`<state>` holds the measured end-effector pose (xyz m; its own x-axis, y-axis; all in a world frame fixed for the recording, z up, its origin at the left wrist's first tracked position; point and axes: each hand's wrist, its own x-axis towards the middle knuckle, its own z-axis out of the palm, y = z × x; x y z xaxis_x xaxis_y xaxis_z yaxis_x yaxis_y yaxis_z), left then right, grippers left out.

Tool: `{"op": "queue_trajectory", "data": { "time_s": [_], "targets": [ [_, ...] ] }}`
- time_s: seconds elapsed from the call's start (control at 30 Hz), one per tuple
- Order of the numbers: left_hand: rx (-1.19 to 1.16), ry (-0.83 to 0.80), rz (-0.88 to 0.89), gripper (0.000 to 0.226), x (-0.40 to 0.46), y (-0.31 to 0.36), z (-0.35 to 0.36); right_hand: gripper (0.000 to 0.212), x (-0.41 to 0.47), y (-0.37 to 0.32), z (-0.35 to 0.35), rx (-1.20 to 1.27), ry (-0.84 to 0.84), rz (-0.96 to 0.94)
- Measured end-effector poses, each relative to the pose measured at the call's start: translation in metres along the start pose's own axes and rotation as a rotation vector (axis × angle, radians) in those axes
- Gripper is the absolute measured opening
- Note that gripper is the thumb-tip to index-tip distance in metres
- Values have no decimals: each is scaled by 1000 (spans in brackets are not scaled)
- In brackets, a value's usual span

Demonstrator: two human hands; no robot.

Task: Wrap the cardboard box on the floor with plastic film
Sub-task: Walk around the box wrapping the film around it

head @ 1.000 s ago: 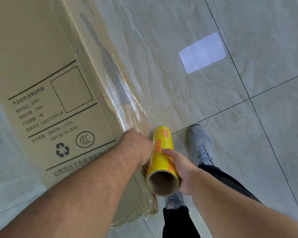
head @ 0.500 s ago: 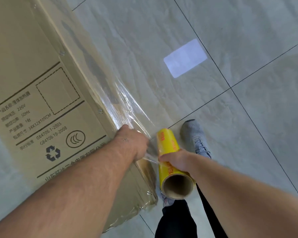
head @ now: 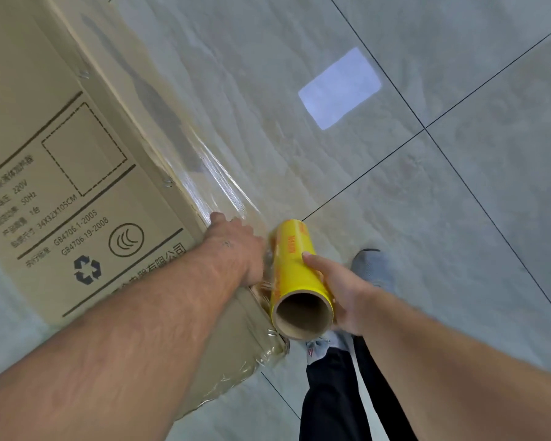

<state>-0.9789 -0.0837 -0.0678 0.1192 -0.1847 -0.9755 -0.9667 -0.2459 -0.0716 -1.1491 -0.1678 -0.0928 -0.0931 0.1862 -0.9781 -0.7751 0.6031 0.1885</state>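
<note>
Yellow-sleeved roll [head: 295,265] of plastic film [head: 218,183] is being brought back in against the long side of the cardboard box [head: 86,192]: half a second ago it was being held a little apart from the box corner with a short span of film stretched to it, and now it is being held just beside the box edge, its open cardboard core turned toward the camera at about 6 o'clock. From this it is being judged that slack is being taken up and the film laid down along this side, so that the pass around the near corner is being prepared; shiny, wrinkled film is already being seen over the side face and around the lower corner, while the printed top face is looking largely bare, so the wrap is being judged as partly done. The left hand [head: 236,246] is being pressed flat over the top edge of the box, at 9 o'clock of the roll, its fingers curled down over the film on the side face; whether film is being pinched by them cannot be told, as the fingertips are hidden. The right hand's grip [head: 341,291] is being kept loosely closed around the roll from 3 o'clock, thumb lying along the yellow sleeve, the remaining fingers hidden beneath. The box is lying on the tiled floor [head: 411,249], running from 6 toward 11 o'clock, and a grey shoe [head: 371,265] is being seen just beyond the right hand.
</note>
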Motion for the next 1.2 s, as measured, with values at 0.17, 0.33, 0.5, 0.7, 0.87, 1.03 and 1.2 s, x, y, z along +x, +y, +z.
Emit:
{"op": "queue_trajectory", "data": {
  "time_s": [0.17, 0.33, 0.5, 0.7, 0.87, 1.03, 1.2],
  "targets": [
    [-81, 1, 144, 61, 0, 5, -1, 73, 0, 2, 8, 204, -125, 23],
    [-65, -117, 137, 60, 0, 12, -5, 91, -3, -2, -10, -228, 38, -68],
    [-31, -102, 135, 55, 2, 24, -4, 116, -2, 20, -22, -554, 90, 1],
    [16, -60, 90, 47, 3, 28, 12, 97, 21, 27, 2, -522, 115, -10],
    [13, -54, 72, 55, 6, 34, 13, 86, 18, 46, -31, -68, 106, 128],
    [60, -68, 37, 56, 11, 43, 17, 82, 7, 61, -31, 206, -101, 193],
    [-14, -9, 145, 53, 6, 66, 26, 77, -2, 70, -40, 0, 21, 97]
  ]
}}
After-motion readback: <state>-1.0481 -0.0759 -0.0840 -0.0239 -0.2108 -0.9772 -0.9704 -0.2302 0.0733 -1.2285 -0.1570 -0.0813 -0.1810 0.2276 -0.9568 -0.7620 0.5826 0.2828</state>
